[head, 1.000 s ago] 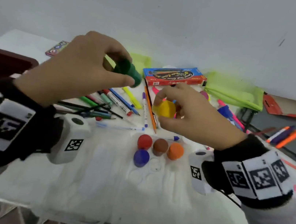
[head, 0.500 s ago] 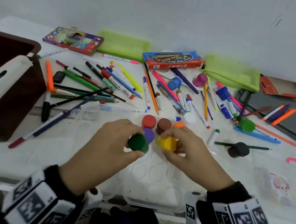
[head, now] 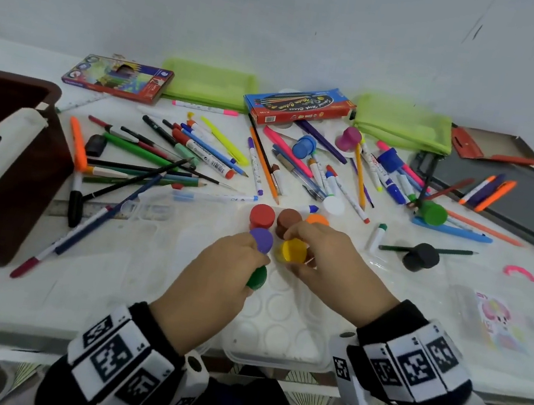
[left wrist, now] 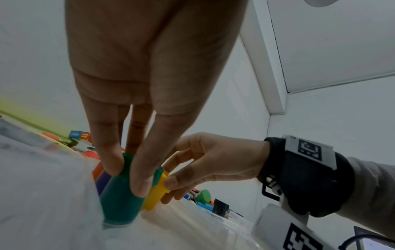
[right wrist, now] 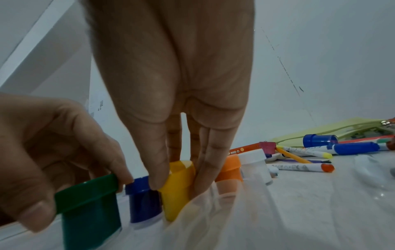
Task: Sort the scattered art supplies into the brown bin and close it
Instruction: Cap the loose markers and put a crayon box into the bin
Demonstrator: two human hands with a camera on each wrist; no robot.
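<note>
Reaching forward from the near edge of the table (head: 2, 294), both forearms angled inward, wrists banded in black and white, hands meeting over a clear plastic tray (head: 276, 342) with round wells. Left hand (head: 212, 277) turned knuckles-up, thumb and fingers (left wrist: 107, 160) pointing straight down and pinching a green paint pot (left wrist: 119, 201) by its sides, pot upright with its base on the tray. Right hand (head: 329, 263) likewise arched, fingertips (right wrist: 158, 170) closed narrowly round a yellow paint pot (right wrist: 177, 187), thumb on one side, fingers on the other, pot set just right of a purple pot (head: 261, 239) and just near of a brown pot (head: 287, 221). Standing in a far row of the tray: a red pot (head: 261, 217), the brown one, and an orange pot (head: 316, 219) partly hidden behind the right hand. Green pot sitting nearest, just near of the purple one, mostly covered by the left hand in the head view.

Sitting at the far left edge of the table, well apart from both hands: the brown bin (head: 3, 170), a white latch on its rim. Lying scattered across the far half of the table: pens, pencils and markers (head: 196, 153), two green pouches (head: 405, 126), a blue box (head: 297, 104), a dark lid (head: 518, 205) at far right, a black pot (head: 422, 256) on its side to the right of the tray.
</note>
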